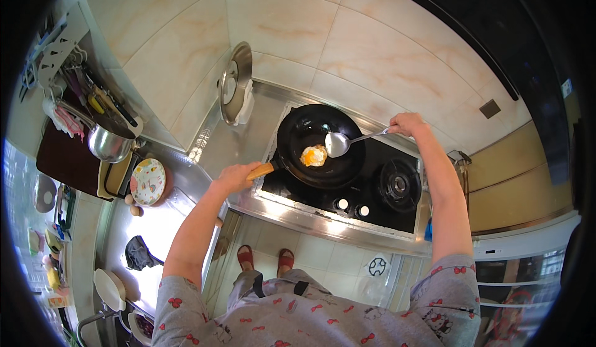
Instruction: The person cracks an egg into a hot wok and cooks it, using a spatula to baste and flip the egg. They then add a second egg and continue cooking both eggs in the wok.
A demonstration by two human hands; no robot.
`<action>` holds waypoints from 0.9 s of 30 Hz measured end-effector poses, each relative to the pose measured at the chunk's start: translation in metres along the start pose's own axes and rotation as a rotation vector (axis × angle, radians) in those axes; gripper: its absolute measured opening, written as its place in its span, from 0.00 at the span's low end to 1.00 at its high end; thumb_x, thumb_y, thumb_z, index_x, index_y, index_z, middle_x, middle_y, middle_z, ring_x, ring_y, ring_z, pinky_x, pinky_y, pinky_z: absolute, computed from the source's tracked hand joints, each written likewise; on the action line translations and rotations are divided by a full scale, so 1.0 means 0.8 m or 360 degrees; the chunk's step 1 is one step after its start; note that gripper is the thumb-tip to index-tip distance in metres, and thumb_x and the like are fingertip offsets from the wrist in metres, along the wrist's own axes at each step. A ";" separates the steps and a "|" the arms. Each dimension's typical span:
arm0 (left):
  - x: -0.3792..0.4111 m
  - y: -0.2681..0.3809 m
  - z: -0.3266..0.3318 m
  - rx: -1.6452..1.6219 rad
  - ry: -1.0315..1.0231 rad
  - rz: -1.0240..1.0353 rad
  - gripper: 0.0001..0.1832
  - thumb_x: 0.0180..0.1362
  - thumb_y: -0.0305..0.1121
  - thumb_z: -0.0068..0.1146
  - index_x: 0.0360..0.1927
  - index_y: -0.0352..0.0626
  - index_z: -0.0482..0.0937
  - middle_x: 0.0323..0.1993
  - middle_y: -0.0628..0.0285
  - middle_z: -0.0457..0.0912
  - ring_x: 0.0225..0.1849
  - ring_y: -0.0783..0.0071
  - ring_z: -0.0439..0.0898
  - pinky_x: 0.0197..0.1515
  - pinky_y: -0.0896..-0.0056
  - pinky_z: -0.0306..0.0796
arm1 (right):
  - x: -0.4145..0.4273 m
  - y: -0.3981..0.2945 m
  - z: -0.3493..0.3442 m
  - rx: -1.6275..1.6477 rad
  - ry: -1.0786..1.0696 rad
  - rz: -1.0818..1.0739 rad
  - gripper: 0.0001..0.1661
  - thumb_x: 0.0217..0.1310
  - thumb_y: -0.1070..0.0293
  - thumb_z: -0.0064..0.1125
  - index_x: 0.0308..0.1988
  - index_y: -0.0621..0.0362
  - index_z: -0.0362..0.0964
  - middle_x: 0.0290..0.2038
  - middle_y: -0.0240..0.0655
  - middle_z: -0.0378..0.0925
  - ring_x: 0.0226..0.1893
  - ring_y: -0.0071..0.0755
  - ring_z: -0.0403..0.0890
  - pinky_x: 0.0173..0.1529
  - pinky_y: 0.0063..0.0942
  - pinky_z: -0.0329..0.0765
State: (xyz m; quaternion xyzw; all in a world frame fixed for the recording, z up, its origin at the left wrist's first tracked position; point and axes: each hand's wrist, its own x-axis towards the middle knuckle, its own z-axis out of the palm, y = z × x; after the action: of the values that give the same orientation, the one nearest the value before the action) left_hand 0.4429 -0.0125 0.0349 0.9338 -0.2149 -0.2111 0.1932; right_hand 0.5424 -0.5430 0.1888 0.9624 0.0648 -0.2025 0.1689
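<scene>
A black wok (302, 128) stands on the left burner of the black gas stove (298, 193). My left hand (235, 178) grips its wooden handle (260, 171), at the wok's lower left. In my right hand (409, 124) is the end of a metal spatula (337, 144), whose blade is inside the wok. A fried egg (314, 156) with orange yolk and browned edges lies on the wok's bottom, just left of the blade. Whether blade and egg touch is hard to tell.
The right burner (399, 185) holds no pan. A metal lid (236, 83) leans in the corner behind the stove. Left on the steel counter are a patterned plate (148, 182), eggs (135, 210) and a dark cloth-like item (139, 253). A saucepan (110, 143) hangs above.
</scene>
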 end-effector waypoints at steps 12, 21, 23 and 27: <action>-0.001 -0.003 0.012 -0.0015 0.0042 0.0005 0.37 0.53 0.39 0.62 0.68 0.64 0.62 0.45 0.50 0.82 0.45 0.46 0.81 0.48 0.49 0.74 | -0.018 -0.020 0.027 0.0168 -0.0070 -0.0042 0.22 0.57 0.39 0.59 0.39 0.42 0.81 0.35 0.29 0.83 0.40 0.35 0.83 0.44 0.36 0.76; -0.008 0.004 0.028 -0.0067 0.0132 0.0033 0.35 0.53 0.38 0.61 0.66 0.61 0.63 0.44 0.51 0.82 0.45 0.46 0.81 0.48 0.49 0.74 | -0.054 -0.008 0.050 0.0373 -0.0163 0.0077 0.18 0.57 0.42 0.60 0.36 0.41 0.82 0.34 0.31 0.83 0.39 0.35 0.82 0.45 0.35 0.76; -0.008 0.006 0.029 -0.0069 0.0118 0.0008 0.35 0.53 0.37 0.61 0.66 0.60 0.63 0.44 0.50 0.82 0.46 0.46 0.81 0.48 0.49 0.74 | -0.062 -0.012 0.054 0.0395 -0.0128 0.0087 0.18 0.56 0.42 0.60 0.35 0.41 0.82 0.33 0.30 0.83 0.38 0.35 0.82 0.45 0.35 0.76; -0.009 0.009 0.027 -0.0070 0.0107 0.0010 0.35 0.53 0.37 0.61 0.66 0.60 0.63 0.44 0.50 0.83 0.46 0.46 0.81 0.48 0.49 0.74 | -0.071 -0.019 0.064 0.0431 -0.0056 0.0118 0.18 0.56 0.41 0.61 0.34 0.41 0.83 0.31 0.29 0.83 0.37 0.32 0.82 0.44 0.33 0.76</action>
State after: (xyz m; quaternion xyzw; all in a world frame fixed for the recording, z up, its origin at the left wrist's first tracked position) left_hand 0.4248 -0.0208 0.0225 0.9352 -0.2065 -0.1835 0.2216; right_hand 0.4688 -0.5502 0.1634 0.9745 -0.0018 -0.2197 0.0460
